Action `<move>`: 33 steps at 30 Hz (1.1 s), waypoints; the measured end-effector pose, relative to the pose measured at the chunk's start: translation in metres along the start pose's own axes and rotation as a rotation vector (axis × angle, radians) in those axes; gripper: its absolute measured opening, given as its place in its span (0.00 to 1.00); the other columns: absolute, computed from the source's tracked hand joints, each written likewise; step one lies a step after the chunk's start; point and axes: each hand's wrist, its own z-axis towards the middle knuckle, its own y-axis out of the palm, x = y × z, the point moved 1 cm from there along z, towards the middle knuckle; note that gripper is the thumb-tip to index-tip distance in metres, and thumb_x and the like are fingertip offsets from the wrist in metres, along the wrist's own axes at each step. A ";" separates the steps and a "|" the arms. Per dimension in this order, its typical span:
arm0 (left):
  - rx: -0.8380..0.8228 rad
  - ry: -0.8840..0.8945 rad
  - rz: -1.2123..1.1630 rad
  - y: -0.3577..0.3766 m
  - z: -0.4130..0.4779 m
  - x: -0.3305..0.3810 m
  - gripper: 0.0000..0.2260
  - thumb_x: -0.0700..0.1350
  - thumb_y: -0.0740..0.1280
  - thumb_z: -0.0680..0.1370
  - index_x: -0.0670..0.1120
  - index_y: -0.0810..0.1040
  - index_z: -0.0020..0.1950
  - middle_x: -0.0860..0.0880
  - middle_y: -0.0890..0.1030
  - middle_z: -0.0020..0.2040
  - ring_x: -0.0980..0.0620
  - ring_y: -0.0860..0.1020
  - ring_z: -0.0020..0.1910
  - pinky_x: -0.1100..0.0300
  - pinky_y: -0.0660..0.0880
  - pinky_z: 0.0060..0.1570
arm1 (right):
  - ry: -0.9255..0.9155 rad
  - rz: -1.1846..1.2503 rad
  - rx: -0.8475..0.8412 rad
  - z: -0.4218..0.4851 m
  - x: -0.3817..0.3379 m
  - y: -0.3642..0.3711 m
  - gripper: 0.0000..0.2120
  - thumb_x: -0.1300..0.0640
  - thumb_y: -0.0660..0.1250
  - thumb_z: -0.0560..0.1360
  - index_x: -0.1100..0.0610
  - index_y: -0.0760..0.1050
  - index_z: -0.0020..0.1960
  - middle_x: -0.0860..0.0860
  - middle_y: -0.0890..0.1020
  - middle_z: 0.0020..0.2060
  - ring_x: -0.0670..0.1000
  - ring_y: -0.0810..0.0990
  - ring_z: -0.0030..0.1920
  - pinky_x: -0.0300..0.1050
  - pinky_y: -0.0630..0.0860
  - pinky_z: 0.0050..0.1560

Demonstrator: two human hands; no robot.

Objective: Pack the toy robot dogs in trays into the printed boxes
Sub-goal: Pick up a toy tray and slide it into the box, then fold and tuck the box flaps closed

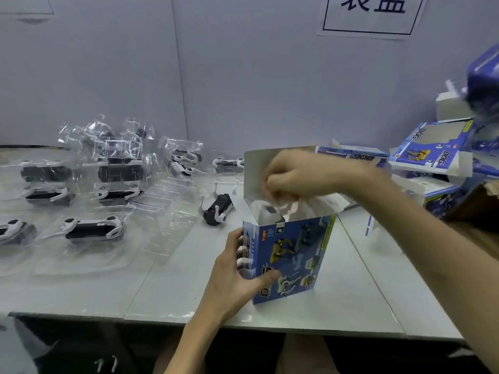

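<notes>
A blue printed box (294, 255) stands upright near the table's front edge with its top flaps open. My left hand (237, 276) grips its lower left side, thumb across the printed front. My right hand (291, 176) hovers over the open top with curled fingers, pinching the clear plastic tray (291, 205) that sticks out of the box. A toy robot dog (270, 213) shows inside that tray, mostly hidden. One loose black and white robot dog (217, 209) lies on the table just left of the box.
Several robot dogs in clear trays (94, 229) cover the left half of the grey table (351, 292). Flat and folded printed boxes (429, 149) pile up at the back right. A brown carton corner (478, 201) sits by my right forearm. A white partition wall (243, 76) stands behind.
</notes>
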 end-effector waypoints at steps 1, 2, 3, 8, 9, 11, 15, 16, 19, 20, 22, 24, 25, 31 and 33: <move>-0.005 -0.005 -0.006 0.000 0.000 -0.001 0.34 0.64 0.77 0.66 0.63 0.64 0.66 0.64 0.79 0.58 0.62 0.80 0.56 0.72 0.76 0.47 | 0.062 -0.022 -0.077 0.006 0.004 0.009 0.16 0.59 0.60 0.79 0.56 0.75 0.33 0.46 0.77 0.26 0.45 0.72 0.27 0.38 0.70 0.33; -0.010 -0.012 -0.011 0.000 0.001 -0.001 0.35 0.65 0.77 0.66 0.62 0.64 0.67 0.64 0.79 0.58 0.61 0.80 0.56 0.70 0.77 0.47 | 0.105 -0.031 -0.123 0.010 0.007 0.017 0.16 0.60 0.60 0.78 0.57 0.74 0.32 0.46 0.76 0.24 0.45 0.71 0.25 0.38 0.70 0.31; -0.013 -0.017 -0.014 0.000 0.001 -0.002 0.35 0.65 0.77 0.66 0.63 0.64 0.67 0.64 0.79 0.59 0.60 0.80 0.56 0.69 0.77 0.47 | 0.129 -0.029 -0.144 0.013 0.009 0.021 0.16 0.60 0.59 0.77 0.58 0.74 0.32 0.46 0.76 0.22 0.45 0.70 0.23 0.37 0.70 0.29; -0.015 -0.013 0.009 0.000 0.000 -0.001 0.35 0.68 0.75 0.65 0.66 0.63 0.66 0.67 0.79 0.57 0.63 0.80 0.55 0.71 0.76 0.49 | 0.123 0.038 -0.181 0.016 0.006 0.014 0.15 0.60 0.59 0.76 0.58 0.73 0.31 0.48 0.75 0.21 0.46 0.68 0.21 0.35 0.68 0.24; -0.011 -0.012 0.014 -0.001 0.000 -0.001 0.35 0.69 0.75 0.64 0.66 0.63 0.66 0.68 0.79 0.58 0.63 0.80 0.55 0.72 0.76 0.49 | 0.120 0.094 -0.159 0.017 0.006 0.008 0.15 0.60 0.59 0.76 0.58 0.73 0.31 0.48 0.73 0.21 0.47 0.67 0.21 0.36 0.66 0.24; -0.012 -0.008 0.016 -0.001 0.001 0.000 0.36 0.70 0.75 0.63 0.66 0.63 0.66 0.67 0.79 0.58 0.63 0.79 0.55 0.73 0.75 0.49 | 0.115 0.218 -0.077 0.020 0.008 -0.004 0.15 0.62 0.59 0.76 0.58 0.72 0.31 0.48 0.70 0.20 0.47 0.64 0.20 0.36 0.62 0.22; -0.014 -0.013 0.001 0.000 0.000 -0.002 0.36 0.68 0.76 0.64 0.64 0.64 0.66 0.66 0.80 0.58 0.62 0.80 0.55 0.72 0.76 0.49 | 0.127 0.134 -0.222 0.022 0.015 0.014 0.14 0.61 0.61 0.75 0.57 0.73 0.30 0.46 0.72 0.21 0.46 0.66 0.22 0.36 0.66 0.25; -0.013 -0.014 0.003 0.000 0.000 -0.002 0.36 0.68 0.76 0.64 0.64 0.63 0.67 0.66 0.80 0.57 0.63 0.80 0.55 0.71 0.76 0.49 | 0.143 0.140 -0.262 0.020 0.018 0.022 0.15 0.60 0.61 0.75 0.55 0.73 0.30 0.47 0.72 0.23 0.46 0.67 0.23 0.37 0.66 0.25; -0.002 -0.007 0.051 -0.001 0.000 -0.002 0.38 0.71 0.74 0.63 0.65 0.61 0.68 0.69 0.78 0.58 0.65 0.79 0.56 0.65 0.78 0.53 | 0.143 0.173 -0.256 0.020 0.023 0.029 0.18 0.60 0.60 0.75 0.52 0.73 0.26 0.49 0.72 0.25 0.47 0.66 0.25 0.39 0.65 0.27; -0.007 -0.006 0.066 -0.001 0.000 -0.002 0.39 0.72 0.74 0.63 0.66 0.60 0.68 0.70 0.77 0.58 0.65 0.78 0.57 0.62 0.78 0.56 | 0.141 0.180 -0.241 0.021 0.024 0.028 0.18 0.60 0.60 0.74 0.52 0.73 0.26 0.50 0.71 0.24 0.47 0.66 0.25 0.39 0.64 0.27; 0.028 0.032 0.091 0.001 -0.002 0.002 0.42 0.69 0.75 0.64 0.67 0.56 0.71 0.69 0.74 0.63 0.64 0.75 0.62 0.62 0.75 0.60 | 0.143 0.201 -0.246 0.024 0.023 0.025 0.17 0.61 0.60 0.73 0.54 0.72 0.26 0.50 0.69 0.23 0.48 0.63 0.23 0.39 0.62 0.25; 0.184 0.120 0.099 0.000 -0.002 0.008 0.47 0.63 0.77 0.64 0.64 0.52 0.75 0.65 0.67 0.71 0.61 0.69 0.69 0.67 0.68 0.65 | 0.144 0.222 -0.283 0.027 0.024 0.024 0.17 0.61 0.59 0.72 0.54 0.71 0.25 0.50 0.69 0.21 0.47 0.62 0.21 0.38 0.60 0.23; 0.273 0.174 0.096 -0.002 0.000 0.014 0.47 0.63 0.77 0.65 0.62 0.52 0.76 0.62 0.64 0.73 0.58 0.67 0.72 0.68 0.65 0.68 | 0.143 0.224 -0.301 0.027 0.024 0.023 0.17 0.61 0.58 0.72 0.54 0.71 0.25 0.49 0.69 0.20 0.47 0.61 0.20 0.37 0.59 0.22; 0.330 0.520 0.360 -0.007 0.028 0.049 0.40 0.59 0.74 0.71 0.39 0.65 0.75 0.46 0.68 0.74 0.48 0.67 0.74 0.49 0.68 0.71 | 0.168 0.254 -0.331 0.033 0.027 0.024 0.18 0.59 0.57 0.73 0.54 0.71 0.26 0.49 0.69 0.20 0.46 0.60 0.20 0.37 0.58 0.22; 0.296 0.571 0.439 -0.004 0.033 0.051 0.36 0.58 0.73 0.72 0.39 0.70 0.73 0.45 0.72 0.71 0.48 0.70 0.71 0.47 0.70 0.68 | 0.199 0.275 -0.328 0.033 0.031 0.025 0.18 0.61 0.57 0.73 0.53 0.70 0.25 0.50 0.69 0.22 0.47 0.62 0.21 0.37 0.59 0.24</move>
